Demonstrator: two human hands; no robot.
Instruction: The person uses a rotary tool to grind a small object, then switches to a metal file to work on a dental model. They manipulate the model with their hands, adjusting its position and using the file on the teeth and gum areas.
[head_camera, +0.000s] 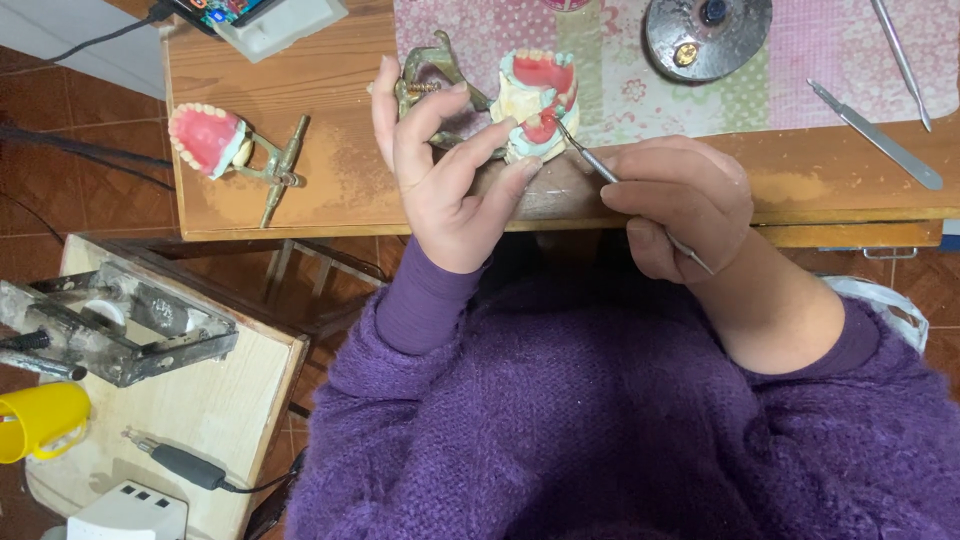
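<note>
My left hand (440, 165) grips a denture model (535, 100) of pink wax and pale plaster, mounted in a brass hinged frame (425, 75), holding it at the wooden table's front edge. My right hand (675, 200) holds a thin metal carving tool (590, 155) like a pen. Its tip touches the pink wax at the right side of the model. Both arms wear purple knitted sleeves.
A second pink denture on a brass frame (225, 145) lies at the table's left. A round metal dish (705, 35), a metal spatula (875, 135) and another thin tool (900, 60) lie at the back right on patterned cloth. Low left stand a metal press (110, 325) and yellow cup (40, 420).
</note>
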